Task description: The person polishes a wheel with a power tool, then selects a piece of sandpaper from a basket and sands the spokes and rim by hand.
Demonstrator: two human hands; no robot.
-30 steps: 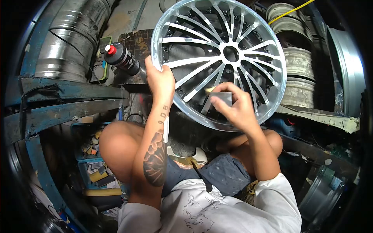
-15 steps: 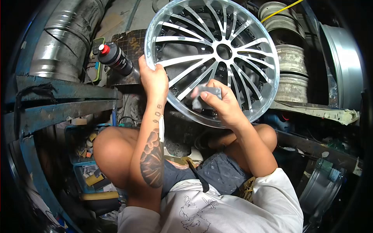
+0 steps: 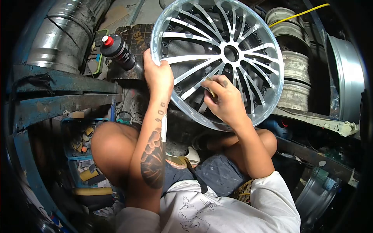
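A large alloy wheel [image 3: 215,58] with bright spokes and dark gaps between them is tilted up in front of me. My left hand [image 3: 158,75] is closed on the left edge of its rim, thumb inside the lip. Over the lower spokes, my right hand [image 3: 225,97] pinches a small folded piece of sandpaper [image 3: 211,92], of which only a tan edge shows past the fingers. Its fingertips are right at a lower-left spoke.
A dark bottle with a red cap [image 3: 118,52] stands left of the wheel on a dark block. Stacked rims [image 3: 297,73] are at the right, and blue metal beams [image 3: 70,91] at the left. Blue baskets [image 3: 83,159] of scraps lie beside my knee.
My right hand has turned over, hiding most of the grey sandpaper, and its fingers now point at a spoke. The wheel and left hand appear slightly further right in view.
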